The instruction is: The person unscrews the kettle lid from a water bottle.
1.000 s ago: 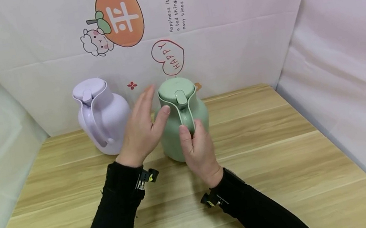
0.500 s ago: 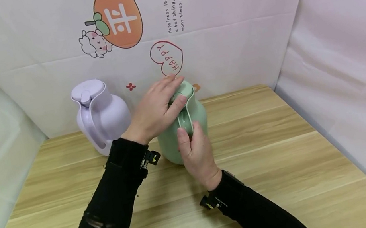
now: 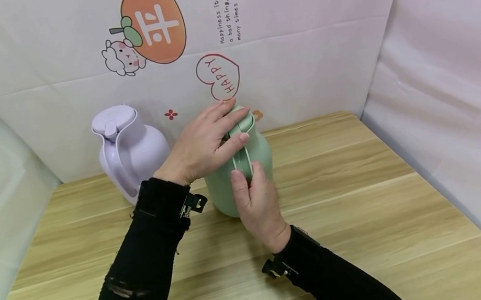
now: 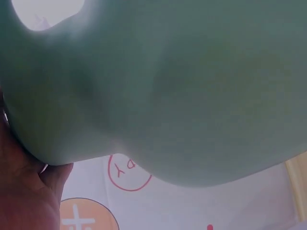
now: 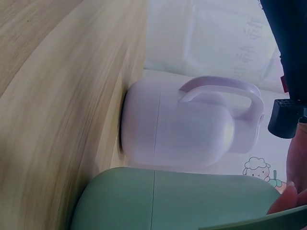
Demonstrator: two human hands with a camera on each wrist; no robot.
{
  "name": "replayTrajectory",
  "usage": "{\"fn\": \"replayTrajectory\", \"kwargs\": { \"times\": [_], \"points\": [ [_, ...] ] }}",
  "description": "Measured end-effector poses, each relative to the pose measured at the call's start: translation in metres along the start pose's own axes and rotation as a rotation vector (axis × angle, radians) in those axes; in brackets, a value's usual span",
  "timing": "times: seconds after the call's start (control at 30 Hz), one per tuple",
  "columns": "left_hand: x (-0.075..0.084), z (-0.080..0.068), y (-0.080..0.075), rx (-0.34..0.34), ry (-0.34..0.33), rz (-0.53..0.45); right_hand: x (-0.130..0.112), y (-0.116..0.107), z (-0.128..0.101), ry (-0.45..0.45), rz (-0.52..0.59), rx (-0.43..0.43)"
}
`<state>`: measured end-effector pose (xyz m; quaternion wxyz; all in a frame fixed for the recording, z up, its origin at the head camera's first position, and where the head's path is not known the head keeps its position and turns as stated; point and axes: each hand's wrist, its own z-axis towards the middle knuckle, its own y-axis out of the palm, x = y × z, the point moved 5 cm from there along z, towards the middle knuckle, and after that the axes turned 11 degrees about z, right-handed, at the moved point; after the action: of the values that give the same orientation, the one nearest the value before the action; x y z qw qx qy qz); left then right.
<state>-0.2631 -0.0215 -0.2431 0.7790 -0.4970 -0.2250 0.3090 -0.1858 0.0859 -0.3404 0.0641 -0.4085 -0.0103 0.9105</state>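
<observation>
A mint-green thermos jug [image 3: 224,192] stands on the table with its handle side toward me. My right hand [image 3: 261,210] grips the handle from the near side, thumb up along it. Over the top lies my left hand [image 3: 201,143], its fingers reaching across the lid [image 3: 244,124] and its thumb against the near side, holding it. Part of the lid and neck is hidden under that hand. The left wrist view is mostly filled by the jug's green body [image 4: 192,110], with the left hand's fingers [image 4: 24,196] at its top end.
A lavender thermos jug [image 3: 142,150] of like shape stands just to the left, handle toward me, and also shows in the right wrist view. The wooden table [image 3: 348,195] ends at a printed white cloth [image 3: 303,65] behind; more cloth hangs at both sides.
My left hand has moved right from beside the green jug onto its lid, and its fingers have settled slightly more around it. The right hand keeps its grip on the handle.
</observation>
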Motion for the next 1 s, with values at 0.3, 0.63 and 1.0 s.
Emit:
{"fn": "replayTrajectory", "kwargs": {
  "times": [0.3,0.63,1.0],
  "points": [
    [0.0006,0.0017,-0.0029,-0.007,0.009,0.017,0.0011,0.0000,-0.0014,0.015,0.008,0.004],
    [0.0011,0.0025,-0.0045,-0.028,-0.013,0.014,0.0006,0.0000,-0.0016,-0.030,-0.069,0.045],
    [0.0065,0.0043,-0.0081,-0.041,-0.057,0.039,-0.0001,0.0002,-0.0024,-0.040,-0.083,0.066]
  ]
}}
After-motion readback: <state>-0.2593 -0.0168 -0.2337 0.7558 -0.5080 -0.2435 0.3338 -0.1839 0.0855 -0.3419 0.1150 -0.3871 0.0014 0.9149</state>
